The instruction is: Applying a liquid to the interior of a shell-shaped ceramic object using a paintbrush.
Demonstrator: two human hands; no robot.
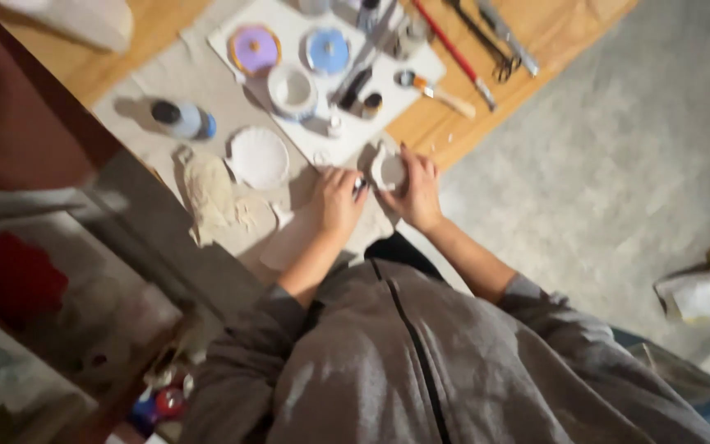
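My right hand cups a small white clay pot at the near edge of the wooden table. My left hand sits just left of the pot. It pinches a small dark tool whose tip touches the pot's side. Both hands rest over a pale cloth spread on the table. Grey sleeves cover my forearms up to the elbows.
A white sheet carries a purple disc, a blue disc and a white cup. Left of my hands lie a white shallow bowl, a clay lump and a blue-capped bottle. Long-handled tools lie at the right.
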